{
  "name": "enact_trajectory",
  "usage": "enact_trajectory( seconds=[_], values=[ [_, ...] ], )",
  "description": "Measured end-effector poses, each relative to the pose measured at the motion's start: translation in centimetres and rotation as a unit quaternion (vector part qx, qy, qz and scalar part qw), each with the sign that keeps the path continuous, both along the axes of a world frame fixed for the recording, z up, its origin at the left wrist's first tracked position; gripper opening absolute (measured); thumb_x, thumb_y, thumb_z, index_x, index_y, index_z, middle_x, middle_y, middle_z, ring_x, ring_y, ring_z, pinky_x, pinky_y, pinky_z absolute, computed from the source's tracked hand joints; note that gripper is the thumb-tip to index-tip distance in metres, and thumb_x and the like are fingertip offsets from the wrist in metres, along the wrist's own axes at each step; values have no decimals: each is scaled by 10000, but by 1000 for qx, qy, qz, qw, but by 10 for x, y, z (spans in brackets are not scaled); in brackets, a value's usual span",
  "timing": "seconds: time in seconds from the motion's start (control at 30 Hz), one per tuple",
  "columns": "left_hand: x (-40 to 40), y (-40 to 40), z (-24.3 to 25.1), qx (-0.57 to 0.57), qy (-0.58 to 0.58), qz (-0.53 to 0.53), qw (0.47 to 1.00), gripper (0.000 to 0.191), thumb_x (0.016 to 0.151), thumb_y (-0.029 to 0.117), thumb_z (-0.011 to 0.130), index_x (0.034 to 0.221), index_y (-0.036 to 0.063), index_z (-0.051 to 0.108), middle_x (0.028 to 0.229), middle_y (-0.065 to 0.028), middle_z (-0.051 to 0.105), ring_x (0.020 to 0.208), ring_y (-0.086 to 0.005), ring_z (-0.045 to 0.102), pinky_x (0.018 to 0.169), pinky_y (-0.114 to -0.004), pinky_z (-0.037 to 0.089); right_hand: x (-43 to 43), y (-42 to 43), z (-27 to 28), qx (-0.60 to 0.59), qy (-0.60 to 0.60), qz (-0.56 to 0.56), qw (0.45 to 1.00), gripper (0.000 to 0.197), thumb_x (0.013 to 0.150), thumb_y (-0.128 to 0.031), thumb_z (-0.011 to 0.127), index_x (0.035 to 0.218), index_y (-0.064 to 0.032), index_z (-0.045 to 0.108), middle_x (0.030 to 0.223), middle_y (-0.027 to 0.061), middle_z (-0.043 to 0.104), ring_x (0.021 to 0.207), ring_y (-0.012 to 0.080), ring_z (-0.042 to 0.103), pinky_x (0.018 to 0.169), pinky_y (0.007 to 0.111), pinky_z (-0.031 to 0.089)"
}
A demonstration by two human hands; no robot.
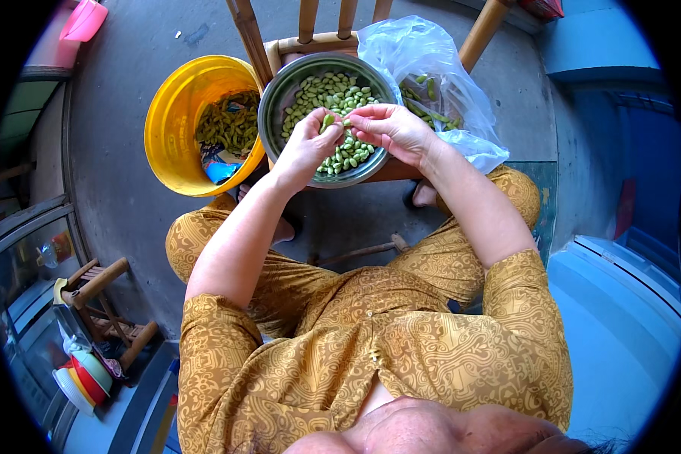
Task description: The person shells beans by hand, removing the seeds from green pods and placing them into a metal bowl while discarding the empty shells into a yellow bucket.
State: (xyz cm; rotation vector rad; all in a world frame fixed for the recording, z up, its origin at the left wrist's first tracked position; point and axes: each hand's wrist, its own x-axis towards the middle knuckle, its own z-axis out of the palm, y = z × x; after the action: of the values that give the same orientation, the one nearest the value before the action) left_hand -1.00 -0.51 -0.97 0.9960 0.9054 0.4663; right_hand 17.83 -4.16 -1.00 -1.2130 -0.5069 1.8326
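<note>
Over a round metal basin (267, 122), my left hand (306, 144) holds a green bean pod (328, 120) between thumb and fingers. Close beside it, the fingertips of my right hand (400, 131) pinch a small green bean (347, 122). Many shelled green beans (340, 91) lie in the basin beneath both hands. The basin rests on the seat of a bamboo chair (286, 46). To its right, an open translucent plastic bag (414, 42) holds whole green pods (445, 120). A yellow bucket (170, 136) on the left contains a heap of pods or husks (227, 122).
A blue wrapper (221, 172) lies inside the bucket. At the far left stands a small bamboo chair (99, 284), with stacked plastic basins (82, 380) near it. A pink plastic container (85, 21) is at the upper left. My knees flank the chair's front.
</note>
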Motion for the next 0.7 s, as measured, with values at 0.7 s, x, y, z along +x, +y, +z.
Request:
enact_trajectory(
  seconds=[0.7],
  values=[
    [-12, 14, 9, 146, 25, 238, 960, 105, 930, 161, 537, 956, 59, 529, 770, -3, 569, 640, -49, 481, 557, -206, 402, 7, 5, 24, 427, -554, 3, 714, 144, 803, -75, 594, 918, -70, 681, 985, 121, 665, 835, 304, 644, 755, 363, 520]
  ],
)
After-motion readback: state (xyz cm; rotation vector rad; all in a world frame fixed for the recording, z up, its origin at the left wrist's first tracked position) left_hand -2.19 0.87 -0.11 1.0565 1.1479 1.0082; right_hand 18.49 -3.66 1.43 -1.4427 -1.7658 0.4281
